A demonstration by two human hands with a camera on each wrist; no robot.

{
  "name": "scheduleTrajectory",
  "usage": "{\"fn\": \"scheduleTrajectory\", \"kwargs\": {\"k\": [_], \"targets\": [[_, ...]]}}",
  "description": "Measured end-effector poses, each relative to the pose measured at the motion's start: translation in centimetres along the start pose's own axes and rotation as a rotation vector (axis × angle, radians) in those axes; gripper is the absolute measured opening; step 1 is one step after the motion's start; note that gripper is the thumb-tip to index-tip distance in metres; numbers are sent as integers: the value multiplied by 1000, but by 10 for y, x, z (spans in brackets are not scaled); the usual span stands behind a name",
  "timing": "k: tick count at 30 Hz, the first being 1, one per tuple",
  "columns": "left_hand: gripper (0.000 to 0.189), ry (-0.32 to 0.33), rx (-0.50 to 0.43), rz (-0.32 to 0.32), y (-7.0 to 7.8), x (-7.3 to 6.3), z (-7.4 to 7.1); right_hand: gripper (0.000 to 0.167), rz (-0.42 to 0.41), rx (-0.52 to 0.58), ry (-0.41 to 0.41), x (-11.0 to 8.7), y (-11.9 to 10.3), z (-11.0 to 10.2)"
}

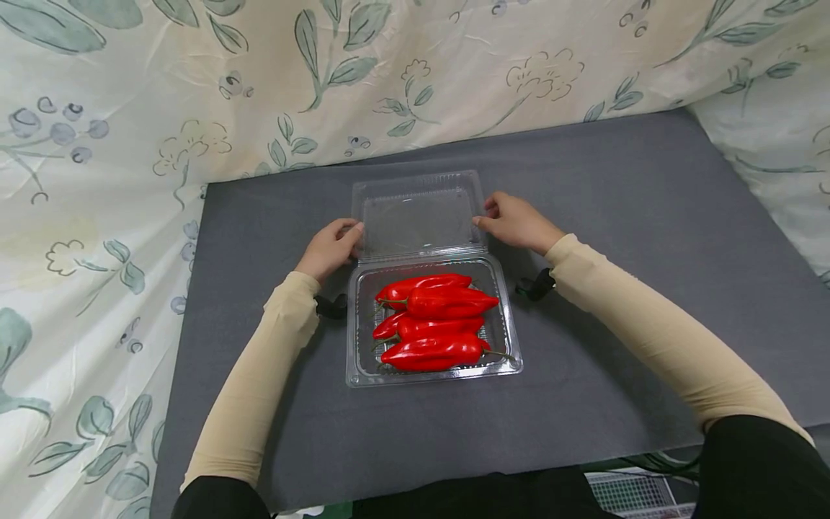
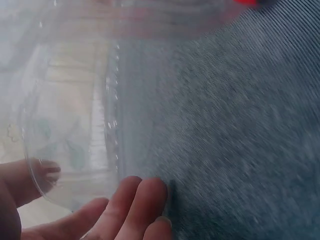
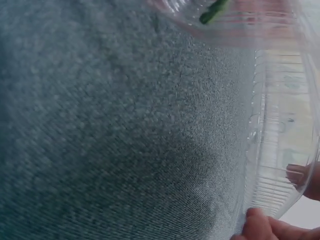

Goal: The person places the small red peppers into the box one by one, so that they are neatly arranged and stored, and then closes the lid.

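Observation:
A clear plastic clamshell container [image 1: 352, 339] stands open on the grey cloth in the head view, its lid [image 1: 421, 220] raised at the back hinge. Several long red peppers [image 1: 434, 353] with green stems lie in the base. My left hand [image 1: 329, 249] pinches the lid's left edge; in the left wrist view its thumb is on one side of the plastic and its fingers [image 2: 142, 205] on the other. At the opposite edge, my right hand [image 1: 521, 223] holds the lid [image 3: 280, 115] between thumb and fingers. A green stem [image 3: 214, 11] shows at the top of the right wrist view.
Grey cloth [image 1: 616, 180] covers the table around the container. A leaf-patterned curtain [image 1: 415, 65] hangs behind the far edge and along the left. Dark wrist-camera mounts [image 1: 534, 285] sit under the wrists. Below the front edge are cables and a white grid-like crate [image 1: 632, 491].

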State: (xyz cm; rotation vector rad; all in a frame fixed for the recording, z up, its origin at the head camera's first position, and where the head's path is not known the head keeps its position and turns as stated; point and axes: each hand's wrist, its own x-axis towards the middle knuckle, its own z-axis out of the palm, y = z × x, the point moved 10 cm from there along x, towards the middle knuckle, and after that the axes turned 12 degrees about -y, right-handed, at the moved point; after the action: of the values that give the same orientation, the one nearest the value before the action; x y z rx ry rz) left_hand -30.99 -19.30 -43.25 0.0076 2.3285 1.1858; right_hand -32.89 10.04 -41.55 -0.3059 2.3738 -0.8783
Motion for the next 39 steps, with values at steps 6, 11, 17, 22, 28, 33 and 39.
{"fn": "scheduleTrajectory", "kwargs": {"k": [6,11,17,22,28,33,39], "targets": [[52,19,-30,20,11,0,-1,51,-4,5,31,0,-2,-7],[53,12,-40,22,22,1,3,50,-10,-4,59,-4,-1,-20],[52,-5,-35,24,32,8,14,48,13,-13,104,-4,11,-33],[50,35,-14,35,39,11,17,48,17,-12,117,-3,21,-39],[49,66,3,32,41,8,18,48,-2,-26,133,-6,21,-45],[46,141,34,72,51,-1,10,48,-35,2,171,-16,17,-52],[43,216,117,155,77,-22,0,51,-68,55,245,-37,6,-65]]}}
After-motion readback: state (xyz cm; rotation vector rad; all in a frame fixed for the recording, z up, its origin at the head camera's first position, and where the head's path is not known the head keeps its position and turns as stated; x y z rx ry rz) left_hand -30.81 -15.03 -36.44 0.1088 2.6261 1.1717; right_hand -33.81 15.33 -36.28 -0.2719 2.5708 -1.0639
